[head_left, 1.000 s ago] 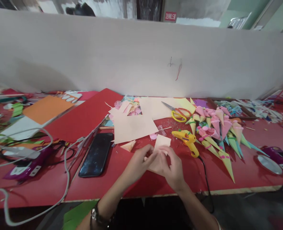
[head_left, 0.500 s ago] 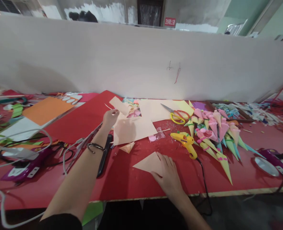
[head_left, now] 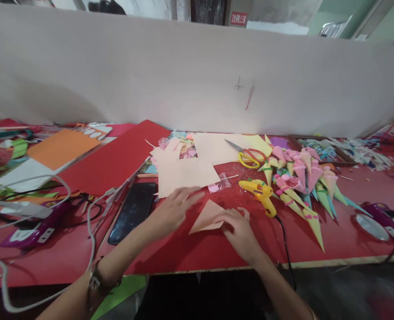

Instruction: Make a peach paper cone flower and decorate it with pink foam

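Observation:
A pale peach triangular sheet (head_left: 207,216) lies on the red table in front of me, one edge lifted a little. My right hand (head_left: 239,229) pinches its right side between thumb and fingers. My left hand (head_left: 174,211) hovers just left of the triangle, empty, its fingers stretched towards it and slightly blurred by motion. Beyond that hand lies a larger peach sheet (head_left: 186,175). A black phone (head_left: 133,211) rests beside my left forearm. To the right of the triangle lies a yellow glue gun (head_left: 259,191).
Scissors (head_left: 245,153) with yellow and red handles lie on a cream sheet (head_left: 213,146). A heap of pastel cones (head_left: 300,178) stretches along the right. Red sheet (head_left: 117,160), orange sheet (head_left: 63,146) and a white cable (head_left: 90,222) occupy the left. A white partition (head_left: 183,75) stands behind.
My left hand has come back from the peach pieces at the rear towards the triangle, releasing a peach piece there. My right hand has gone from lying flat on the triangle to pinching its edge.

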`<state>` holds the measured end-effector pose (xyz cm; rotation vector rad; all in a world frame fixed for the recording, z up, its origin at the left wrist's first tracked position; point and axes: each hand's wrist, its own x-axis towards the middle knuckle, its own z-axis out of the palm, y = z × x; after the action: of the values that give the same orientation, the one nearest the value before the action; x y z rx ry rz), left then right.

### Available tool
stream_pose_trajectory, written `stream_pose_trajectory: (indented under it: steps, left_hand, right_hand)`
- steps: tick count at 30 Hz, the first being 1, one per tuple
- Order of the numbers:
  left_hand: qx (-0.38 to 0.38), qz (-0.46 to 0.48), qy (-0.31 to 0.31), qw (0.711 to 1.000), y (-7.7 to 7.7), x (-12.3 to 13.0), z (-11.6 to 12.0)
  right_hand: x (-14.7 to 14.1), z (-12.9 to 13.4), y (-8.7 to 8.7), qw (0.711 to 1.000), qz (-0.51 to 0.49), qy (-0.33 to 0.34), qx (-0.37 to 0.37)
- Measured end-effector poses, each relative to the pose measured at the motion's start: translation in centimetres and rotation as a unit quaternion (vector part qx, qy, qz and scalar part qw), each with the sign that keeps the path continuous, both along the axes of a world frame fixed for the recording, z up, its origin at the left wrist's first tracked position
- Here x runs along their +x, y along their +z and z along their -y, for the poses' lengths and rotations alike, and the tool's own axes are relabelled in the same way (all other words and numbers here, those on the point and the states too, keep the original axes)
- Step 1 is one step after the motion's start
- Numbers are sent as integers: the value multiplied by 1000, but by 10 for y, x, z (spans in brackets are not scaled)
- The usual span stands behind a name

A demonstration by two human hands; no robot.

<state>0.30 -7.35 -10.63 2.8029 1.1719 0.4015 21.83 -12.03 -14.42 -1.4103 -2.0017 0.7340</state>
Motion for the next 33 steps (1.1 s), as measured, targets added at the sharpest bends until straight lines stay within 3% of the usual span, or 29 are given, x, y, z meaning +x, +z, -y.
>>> stream_pose_trajectory:
  steps: [5, 11, 16, 20, 24, 28, 33]
  left_hand:
    - [120, -128, -88, 981, -21, 9, 37]
    - [219, -135, -96, 961, -28, 17, 51]
    - [155, -132, -94, 975, -34, 24, 54]
    - [116, -120, -86, 982, -40, 25, 55]
    - [84, -116, -88, 986, -41, 26, 59]
    - [44, -94, -63, 993, -43, 28, 63]
    - [9, -11, -8, 1000, -50, 25, 68]
  right_hand:
    - [2, -8, 4, 998, -39, 45, 7]
    - [6, -14, -7, 992, -67, 111, 2]
    - [19, -16, -14, 986, -82, 147, -8]
    - [30, -16, -19, 988, -7, 155, 11]
    - [37, -7, -22, 984, 76, 140, 84]
    - [41, 7, -24, 971, 118, 147, 148]
    - [37, 12, -23, 974, 96, 146, 143]
